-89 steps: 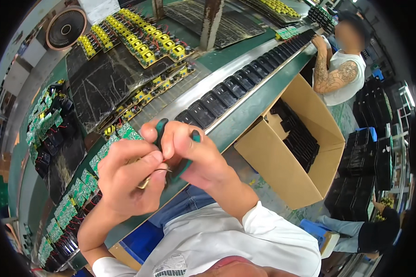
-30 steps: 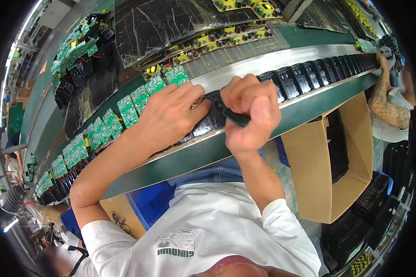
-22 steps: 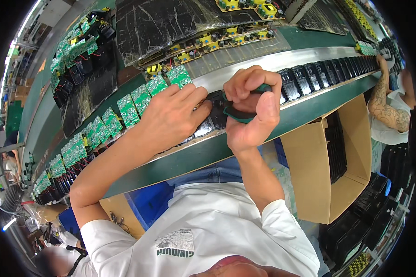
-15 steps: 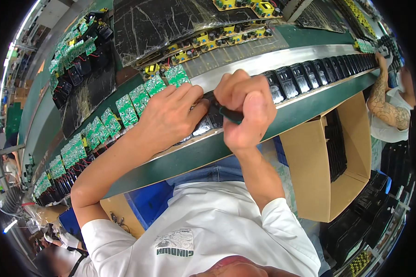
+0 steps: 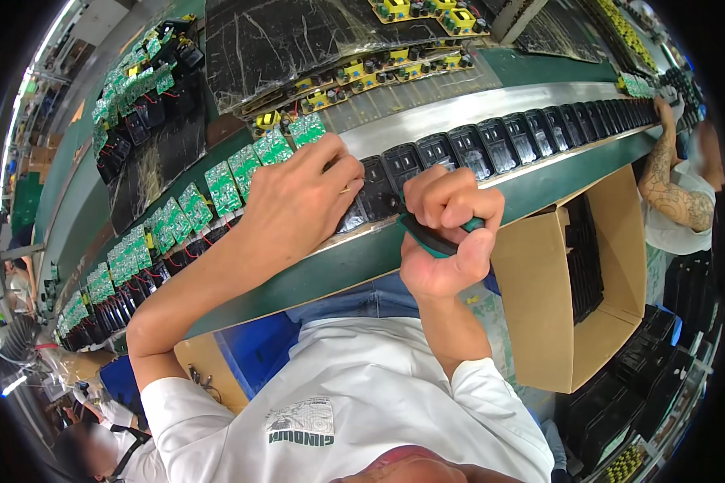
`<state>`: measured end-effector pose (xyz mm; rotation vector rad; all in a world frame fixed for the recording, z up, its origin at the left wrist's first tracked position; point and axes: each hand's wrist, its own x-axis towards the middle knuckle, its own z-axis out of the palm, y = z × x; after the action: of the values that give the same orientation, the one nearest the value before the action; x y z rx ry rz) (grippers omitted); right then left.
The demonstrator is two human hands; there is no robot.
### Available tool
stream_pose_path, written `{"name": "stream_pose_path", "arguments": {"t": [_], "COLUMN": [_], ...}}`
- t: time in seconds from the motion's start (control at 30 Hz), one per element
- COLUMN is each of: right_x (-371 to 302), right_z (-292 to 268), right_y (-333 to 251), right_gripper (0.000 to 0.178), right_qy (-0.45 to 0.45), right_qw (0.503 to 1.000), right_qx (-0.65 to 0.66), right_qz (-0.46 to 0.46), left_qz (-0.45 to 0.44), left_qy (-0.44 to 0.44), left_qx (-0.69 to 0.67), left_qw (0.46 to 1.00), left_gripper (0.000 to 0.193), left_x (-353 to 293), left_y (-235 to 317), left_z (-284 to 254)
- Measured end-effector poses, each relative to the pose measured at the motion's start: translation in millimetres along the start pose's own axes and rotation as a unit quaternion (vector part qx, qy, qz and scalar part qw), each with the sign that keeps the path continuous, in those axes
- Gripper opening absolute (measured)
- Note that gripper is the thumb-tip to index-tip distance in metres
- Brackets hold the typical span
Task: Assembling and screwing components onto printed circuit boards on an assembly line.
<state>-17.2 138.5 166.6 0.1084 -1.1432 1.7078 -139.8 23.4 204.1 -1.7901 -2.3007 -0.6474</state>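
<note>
My right hand is wrapped round pliers with dark green and black handles, just in front of the row. Their jaws are hard to make out beside a black plastic case. My left hand reaches over the row with fingers curled at the left edge of that case. What its fingertips pinch is too small to name. Left of this hand, green circuit boards lean along the row, with red wires running to black cases. To the right, open black cases stand side by side, curving away.
Behind the row runs a metal strip, with dark sheets bearing yellow-and-black circuit boards beyond. A cardboard box with black parts stands at the bench's right front. A co-worker's tattooed arm reaches in at far right.
My right hand has drawn back toward me and slightly right with the pliers, uncovering the cases beneath it. The handles show more fully. My left hand stays near the same case.
</note>
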Motion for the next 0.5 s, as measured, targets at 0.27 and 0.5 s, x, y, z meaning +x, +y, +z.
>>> {"name": "stream_pose_path", "arguments": {"t": [0.27,0.5], "right_x": [-1,0], "right_z": [-1,-1], "right_y": [0,-1], "right_gripper": [0.032,0.033], "right_qy": [0.005,0.011], "right_qw": [1.000,1.000], "right_qx": [0.001,0.003], "right_qz": [0.000,0.002], "left_qz": [-0.027,-0.049], "left_qy": [0.007,-0.039], "left_qx": [-0.002,0.031], "left_qw": [1.000,0.998], "left_gripper": [0.009,0.006], "left_x": [6,13], "left_y": [5,9], "left_z": [11,3]}}
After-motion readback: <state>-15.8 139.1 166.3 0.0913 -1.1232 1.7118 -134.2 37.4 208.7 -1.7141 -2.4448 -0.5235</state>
